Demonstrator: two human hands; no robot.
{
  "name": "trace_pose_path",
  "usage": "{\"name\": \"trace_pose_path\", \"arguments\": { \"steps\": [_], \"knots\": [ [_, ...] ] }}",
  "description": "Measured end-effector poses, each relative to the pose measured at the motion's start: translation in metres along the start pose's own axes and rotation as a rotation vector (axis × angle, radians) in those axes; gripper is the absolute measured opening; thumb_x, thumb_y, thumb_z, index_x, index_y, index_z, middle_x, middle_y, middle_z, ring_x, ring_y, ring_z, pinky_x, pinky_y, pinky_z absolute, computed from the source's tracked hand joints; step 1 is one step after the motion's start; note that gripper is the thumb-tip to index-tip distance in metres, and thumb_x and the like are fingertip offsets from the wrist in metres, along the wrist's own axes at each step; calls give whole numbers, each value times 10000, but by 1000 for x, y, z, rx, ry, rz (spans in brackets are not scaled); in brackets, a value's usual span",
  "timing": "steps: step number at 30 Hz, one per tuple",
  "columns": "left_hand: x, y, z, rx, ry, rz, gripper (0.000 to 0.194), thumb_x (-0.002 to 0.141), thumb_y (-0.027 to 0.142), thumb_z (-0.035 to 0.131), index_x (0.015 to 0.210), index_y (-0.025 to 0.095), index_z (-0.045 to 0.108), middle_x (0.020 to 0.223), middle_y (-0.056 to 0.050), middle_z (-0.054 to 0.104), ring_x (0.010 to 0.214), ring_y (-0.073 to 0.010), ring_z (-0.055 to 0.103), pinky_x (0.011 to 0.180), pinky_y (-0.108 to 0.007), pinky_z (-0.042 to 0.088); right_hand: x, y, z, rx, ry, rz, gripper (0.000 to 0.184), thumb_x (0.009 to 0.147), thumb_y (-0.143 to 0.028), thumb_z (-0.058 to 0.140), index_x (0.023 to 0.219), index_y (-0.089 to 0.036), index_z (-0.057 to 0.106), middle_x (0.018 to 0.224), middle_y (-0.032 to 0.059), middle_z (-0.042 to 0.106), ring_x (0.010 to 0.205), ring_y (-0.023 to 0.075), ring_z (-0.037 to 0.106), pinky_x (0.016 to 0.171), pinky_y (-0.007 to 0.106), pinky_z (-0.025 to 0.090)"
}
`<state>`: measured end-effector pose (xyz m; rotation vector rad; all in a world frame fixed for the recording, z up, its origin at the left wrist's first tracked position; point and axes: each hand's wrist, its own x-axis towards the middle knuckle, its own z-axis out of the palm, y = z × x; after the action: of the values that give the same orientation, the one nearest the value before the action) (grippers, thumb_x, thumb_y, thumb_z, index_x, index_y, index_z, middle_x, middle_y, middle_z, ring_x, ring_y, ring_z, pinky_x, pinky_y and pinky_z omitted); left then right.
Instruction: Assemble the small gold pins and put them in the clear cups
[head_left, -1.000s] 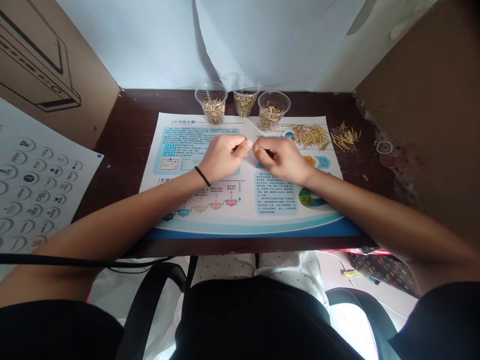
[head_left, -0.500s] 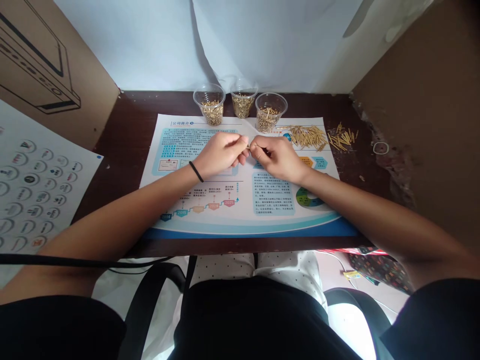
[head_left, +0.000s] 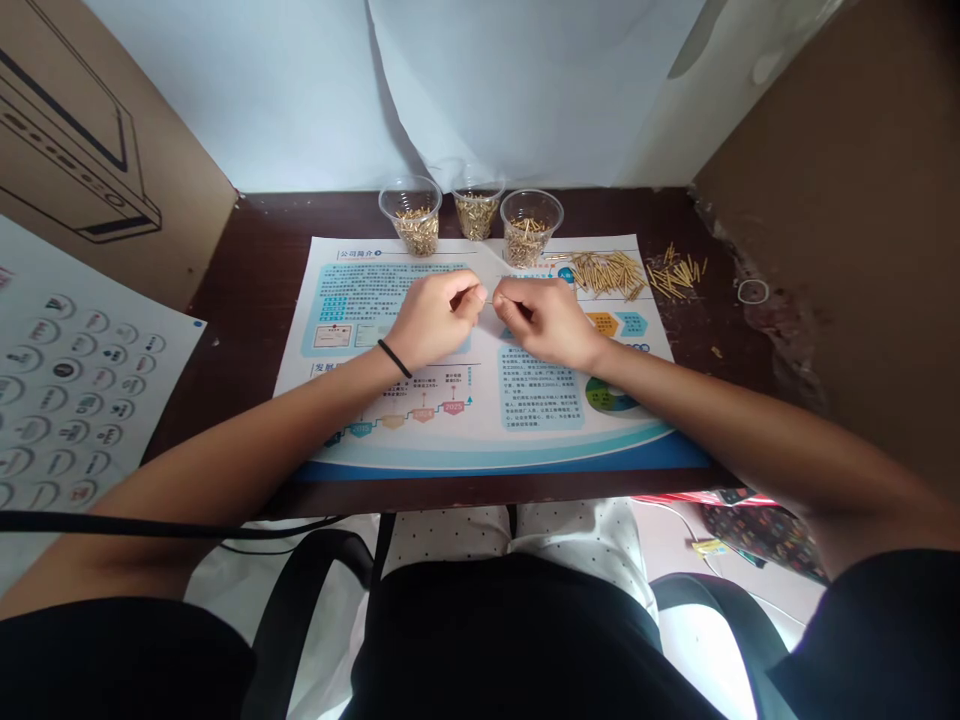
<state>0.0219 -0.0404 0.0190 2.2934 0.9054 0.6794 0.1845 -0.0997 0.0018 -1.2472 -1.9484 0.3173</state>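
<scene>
Above the printed sheet (head_left: 390, 440), my left hand (head_left: 439, 315) is closed in a pinch, a black band round its wrist. Facing it, with a narrow gap between the fingertips, my right hand (head_left: 547, 318) is pinched as well. Whatever thin piece the fingers hold is too small or hidden to make out. Beyond my right hand lies a pile of gold-coloured metal pins (head_left: 611, 275), with a smaller group of pins (head_left: 677, 275) beside it. Clear plastic cups stand behind the hands: a left cup (head_left: 412, 225), a middle cup (head_left: 478, 212) and a right cup (head_left: 531, 235), each partly filled with small gold-coloured metal parts.
The dark table (head_left: 300, 215) backs onto a white sheet (head_left: 300, 100). Cardboard walls (head_left: 832, 220) close in the right side, and a cardboard box (head_left: 172, 130) the left. A paper with round logos (head_left: 97, 370) hangs at left. A pale ring (head_left: 753, 291) lies right of the pins.
My fingertips have drawn slightly apart, and my left fingers have curled in more. The gold bit seen between them before no longer shows clearly. The whole view has shifted a little.
</scene>
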Motion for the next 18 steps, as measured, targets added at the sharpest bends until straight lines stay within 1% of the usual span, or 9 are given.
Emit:
{"name": "trace_pose_path", "arguments": {
  "steps": [4, 8, 11, 14, 16, 18],
  "knots": [
    [-1, 2, 10, 34, 45, -23, 250, 843, 154, 493, 595, 168, 519, 558, 5, 537, 537, -116, 423, 554, -270, 320, -1, 2, 1, -7, 7, -3, 319, 938, -288, 376, 630, -213, 343, 553, -26, 369, 533, 113, 354, 570, 275, 298],
    [-2, 3, 13, -35, 68, -57, 275, 861, 170, 477, 589, 168, 517, 558, 2, 547, 534, -113, 431, 538, -262, 323, 0, 5, 1, 20, 22, 49, 334, 945, -343, 398, 641, -204, 401, 549, -25, 413, 524, 108, 364, 556, 273, 298],
    [-2, 2, 12, -122, 77, -81, 295, 887, 203, 458, 599, 172, 513, 559, -2, 556, 541, -112, 456, 528, -245, 344, 1, 6, 0, 98, 27, 107, 390, 964, -437, 391, 668, -194, 468, 557, -17, 472, 526, 108, 404, 555, 270, 322],
    [-2, 1, 13, -184, 95, -90, 290, 901, 221, 448, 620, 175, 503, 577, -2, 572, 532, -103, 468, 514, -228, 364, 1, 7, -1, 213, 75, 202, 454, 973, -523, 361, 701, -192, 509, 593, 0, 543, 551, 112, 456, 570, 270, 356],
    [-1, 0, 14, -210, 104, -90, 288, 907, 224, 445, 627, 176, 496, 592, -2, 582, 526, -96, 472, 504, -219, 370, 0, 8, 1, 279, 114, 243, 439, 951, -553, 408, 728, -193, 524, 619, 6, 572, 566, 116, 474, 571, 272, 369],
    [-1, -2, 15, -220, 103, -86, 289, 909, 231, 449, 630, 174, 499, 602, -4, 588, 518, -90, 470, 493, -212, 369, 0, 8, 3, 329, 126, 239, 403, 915, -562, 485, 751, -197, 530, 631, 5, 579, 579, 120, 487, 566, 274, 377]
  ]
}}
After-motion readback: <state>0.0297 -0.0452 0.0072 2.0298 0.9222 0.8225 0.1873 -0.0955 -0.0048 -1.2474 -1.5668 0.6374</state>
